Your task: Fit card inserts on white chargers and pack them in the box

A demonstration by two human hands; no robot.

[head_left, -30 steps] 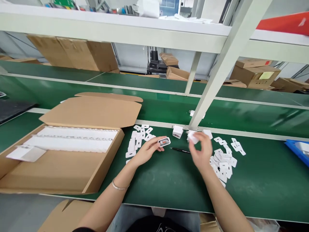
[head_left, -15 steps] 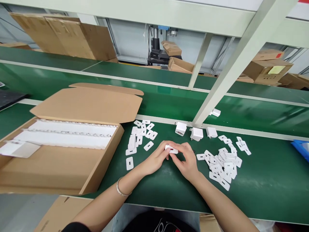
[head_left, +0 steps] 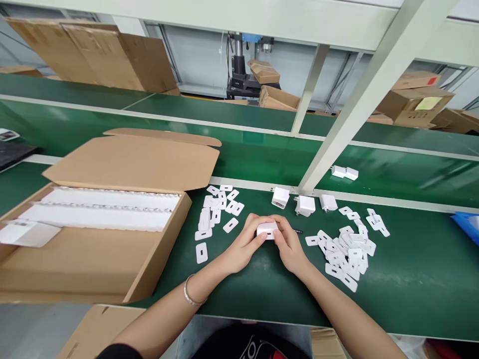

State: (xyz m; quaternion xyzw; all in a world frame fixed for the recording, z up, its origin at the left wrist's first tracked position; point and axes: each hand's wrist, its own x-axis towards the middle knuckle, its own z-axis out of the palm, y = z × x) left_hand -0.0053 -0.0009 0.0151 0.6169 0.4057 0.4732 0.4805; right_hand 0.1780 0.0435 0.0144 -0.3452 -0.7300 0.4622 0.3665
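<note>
Head view: one white housing [head_left: 267, 227], between two hands over the counter [head_left: 258, 294]
Left hand [head_left: 245, 243]: pinching its left end
Right hand [head_left: 288, 244]: pinching its right end
White plugs [head_left: 306, 205]: three, behind
Slotted plates [head_left: 336, 250]: both sides, overlapped, uncountable
Carton [head_left: 157, 249]: one, open

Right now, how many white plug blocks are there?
4: one block in the left hand and right hand; on the green bench, one left of the post, one at its foot, one right. Shapes on the panel look reflected; more may be hidden.
</note>
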